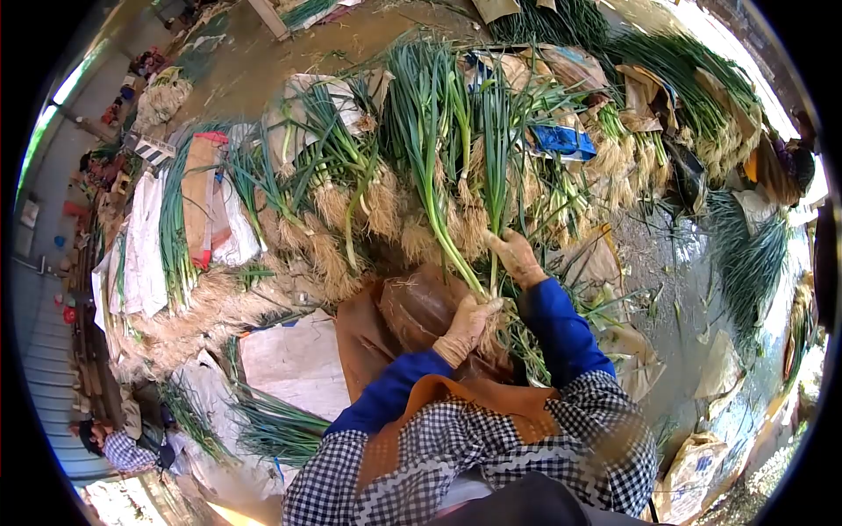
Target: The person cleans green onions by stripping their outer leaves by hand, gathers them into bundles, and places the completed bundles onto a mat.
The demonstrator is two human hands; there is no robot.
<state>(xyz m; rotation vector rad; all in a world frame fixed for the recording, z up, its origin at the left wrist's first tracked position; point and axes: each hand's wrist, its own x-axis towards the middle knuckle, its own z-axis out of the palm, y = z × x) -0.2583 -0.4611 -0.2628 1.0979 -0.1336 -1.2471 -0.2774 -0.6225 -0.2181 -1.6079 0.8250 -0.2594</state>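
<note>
My left hand (469, 329) is closed around the lower white stems of a few green onions (445, 237), just above their roots. Their long leaves stretch away from me over the pile. Slightly higher and to the right, my right hand (517, 258) is closed on the stem of a green onion (495, 188) whose leaves also point away. Pale roots (495, 342) hang below my left hand, over the brown apron (421, 307) on my lap. Beyond both hands lies a row of green onions (381, 197) with dry, tangled roots facing me.
White sacks (145, 250) and bundled green onions (281, 425) lie at left. A blue plastic wrapper (562, 142) sits among the pile. Wet floor (671, 263) and another bundle (745, 254) are at right. Another person (132, 447) is at lower left.
</note>
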